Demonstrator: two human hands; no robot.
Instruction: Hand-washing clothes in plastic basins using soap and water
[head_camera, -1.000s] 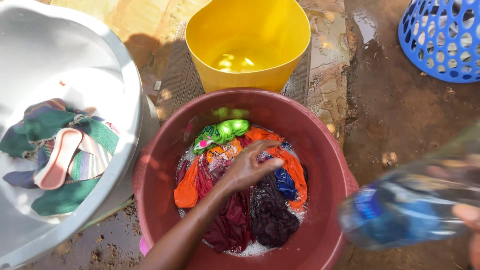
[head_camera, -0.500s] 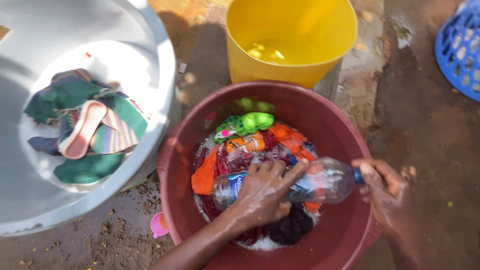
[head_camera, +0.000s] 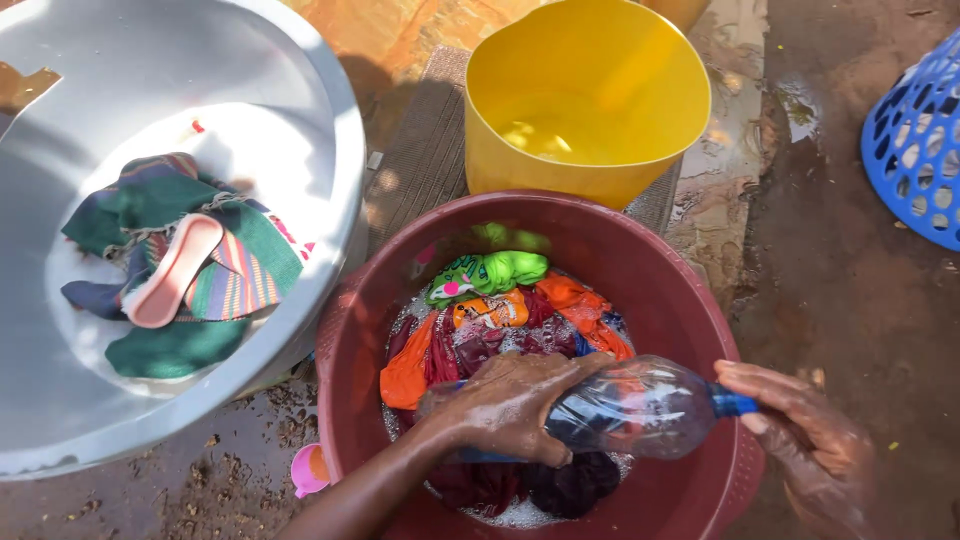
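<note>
The person leans over a maroon basin (head_camera: 350, 330) set on wet earth, full of soaking coloured clothes (head_camera: 500, 310) in sudsy water. The left hand (head_camera: 505, 405) is wrapped around the body of a clear plastic bottle (head_camera: 640, 405), lying nearly level over the wash, while the right hand (head_camera: 810, 440) has its fingers pinched on the blue cap end. This looks like the moment of opening or tipping the bottle over the laundry; doing so would need a firm hold on the body and the neck kept above the basin. A yellow bucket (head_camera: 600, 100) stands just beyond, a grey tub (head_camera: 300, 120) with folded cloth to the left.
</note>
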